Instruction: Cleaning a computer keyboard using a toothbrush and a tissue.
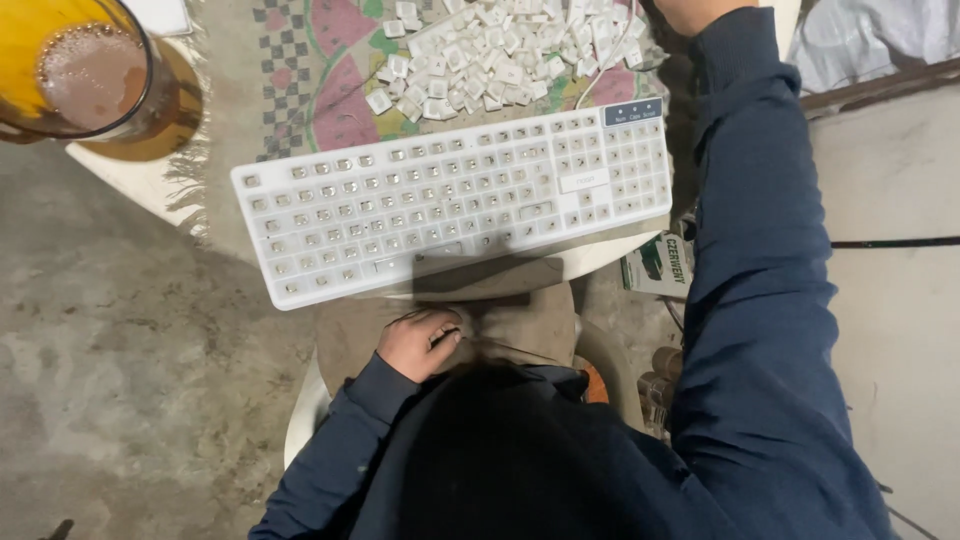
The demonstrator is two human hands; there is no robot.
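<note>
A white keyboard (450, 205) with nearly all its keycaps removed lies across the table's near edge, its bare switch posts showing. Behind it sits a pile of loose white keycaps (500, 50) on a patterned cloth. My left hand (418, 343) rests in my lap below the table, fingers curled; whether it holds anything I cannot tell. My right arm in a dark blue sleeve reaches up past the keyboard's right end. Only the base of my right hand (690, 12) shows at the top edge, beside the keycap pile.
A glass mug of brown frothy drink (90, 70) stands at the top left on a round yellow coaster. The patterned cloth (300, 80) with a fringed edge covers the small table. A green and white box (660, 265) lies on the bare concrete floor to the right.
</note>
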